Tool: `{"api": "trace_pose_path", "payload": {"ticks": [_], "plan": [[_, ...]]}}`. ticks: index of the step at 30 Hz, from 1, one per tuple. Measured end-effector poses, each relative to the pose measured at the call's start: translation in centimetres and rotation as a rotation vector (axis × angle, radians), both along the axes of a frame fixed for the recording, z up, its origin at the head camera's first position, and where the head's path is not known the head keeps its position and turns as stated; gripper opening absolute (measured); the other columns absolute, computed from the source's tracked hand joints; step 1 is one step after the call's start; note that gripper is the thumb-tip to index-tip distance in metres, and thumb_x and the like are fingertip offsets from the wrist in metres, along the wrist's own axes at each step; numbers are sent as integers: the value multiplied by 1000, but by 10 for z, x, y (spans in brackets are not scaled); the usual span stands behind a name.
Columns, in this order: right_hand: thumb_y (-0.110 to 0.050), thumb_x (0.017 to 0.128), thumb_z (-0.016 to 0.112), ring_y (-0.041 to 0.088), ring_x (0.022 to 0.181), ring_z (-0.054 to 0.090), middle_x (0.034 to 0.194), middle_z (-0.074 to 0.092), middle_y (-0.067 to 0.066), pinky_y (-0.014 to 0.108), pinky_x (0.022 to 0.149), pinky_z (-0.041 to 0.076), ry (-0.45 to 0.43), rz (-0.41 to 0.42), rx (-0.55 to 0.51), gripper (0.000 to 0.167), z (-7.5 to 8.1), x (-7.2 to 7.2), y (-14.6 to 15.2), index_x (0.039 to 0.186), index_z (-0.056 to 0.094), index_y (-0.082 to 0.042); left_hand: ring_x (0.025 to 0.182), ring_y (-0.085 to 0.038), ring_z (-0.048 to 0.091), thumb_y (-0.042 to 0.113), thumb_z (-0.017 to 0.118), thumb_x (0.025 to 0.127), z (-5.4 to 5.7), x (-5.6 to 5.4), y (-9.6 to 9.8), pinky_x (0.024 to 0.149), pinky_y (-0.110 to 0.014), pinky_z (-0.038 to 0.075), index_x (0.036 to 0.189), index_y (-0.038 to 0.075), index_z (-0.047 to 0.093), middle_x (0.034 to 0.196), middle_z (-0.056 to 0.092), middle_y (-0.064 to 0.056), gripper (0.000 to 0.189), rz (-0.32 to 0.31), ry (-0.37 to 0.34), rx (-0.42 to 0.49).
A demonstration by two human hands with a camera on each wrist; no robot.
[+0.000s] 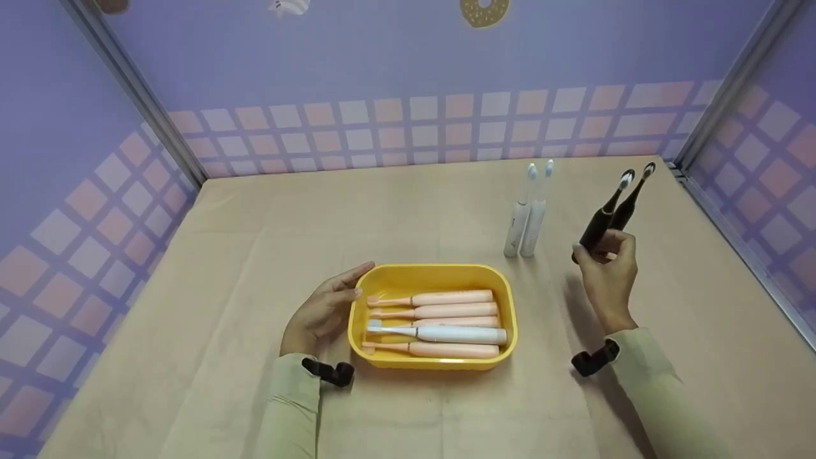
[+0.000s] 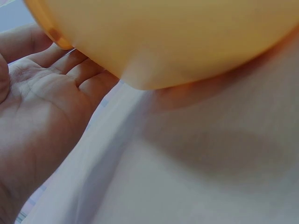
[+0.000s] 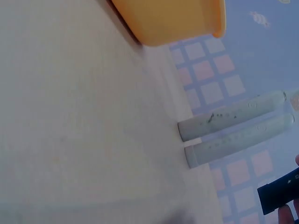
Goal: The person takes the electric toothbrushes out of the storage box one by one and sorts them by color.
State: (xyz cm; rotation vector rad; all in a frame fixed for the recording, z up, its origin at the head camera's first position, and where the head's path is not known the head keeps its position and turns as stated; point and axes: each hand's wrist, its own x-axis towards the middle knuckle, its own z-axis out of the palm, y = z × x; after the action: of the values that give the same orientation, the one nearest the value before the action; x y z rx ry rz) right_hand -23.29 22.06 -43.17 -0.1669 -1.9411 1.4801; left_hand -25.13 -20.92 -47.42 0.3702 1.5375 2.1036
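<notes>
My left hand holds the left end of a yellow bin, thumb at the rim and fingers along the outside wall. In the bin lie several pink electric toothbrushes and one white electric toothbrush on top of them, heads to the left. To the right, my right hand pinches a black electric toothbrush near its base, head up. Right behind it is a second black electric toothbrush, its lower part hidden by the hand.
Two white electric toothbrushes stand upright side by side behind the bin's right corner, left of my right hand. A beige cloth covers the table. Patterned purple panels close off the back and sides.
</notes>
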Motion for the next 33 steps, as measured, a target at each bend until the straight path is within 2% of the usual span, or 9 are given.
{"api": "trace_pose_path", "payload": {"ticks": [3,9,14,19,28,33], "plan": [[4,82,66,6,84,54,93,51,-4,8,73,48,-25,-13,-35,31,-10,-6,9,107,48,4,129,-25,48,-4,42,96,0,0,0,105,-34,45,153,2,21,146,41,-12,60,-1,1,2],[-2,82,69,4,84,55,93,52,-8,10,74,49,-66,-56,-81,29,-30,-20,27,102,50,-9,129,-25,48,-4,41,97,0,1,-1,105,-34,45,153,2,21,147,41,-12,59,0,15,-2],[-6,83,71,7,91,54,96,50,-9,12,75,49,-102,-88,-100,30,-34,-22,33,104,49,-12,129,-25,49,-4,40,97,0,0,-1,105,-34,45,152,2,21,148,39,-14,59,-6,27,-3],[-9,84,70,4,91,53,96,49,-10,12,76,48,-147,-105,-93,29,-37,-23,38,105,49,-13,128,-24,49,-4,41,97,1,0,-1,105,-33,45,152,1,22,148,40,-14,59,1,22,0],[-12,86,69,6,88,55,99,49,-9,11,67,49,-225,-107,-140,30,-40,-25,45,107,49,-16,127,-24,50,-4,42,96,0,0,0,105,-33,45,152,1,22,145,44,-13,59,10,8,-1],[-11,87,68,5,81,57,100,48,-8,10,64,50,-254,-106,-164,30,-41,-26,50,106,47,-18,129,-25,48,-4,42,96,0,0,0,107,-35,44,152,1,23,148,40,-12,59,10,2,-3]]}}
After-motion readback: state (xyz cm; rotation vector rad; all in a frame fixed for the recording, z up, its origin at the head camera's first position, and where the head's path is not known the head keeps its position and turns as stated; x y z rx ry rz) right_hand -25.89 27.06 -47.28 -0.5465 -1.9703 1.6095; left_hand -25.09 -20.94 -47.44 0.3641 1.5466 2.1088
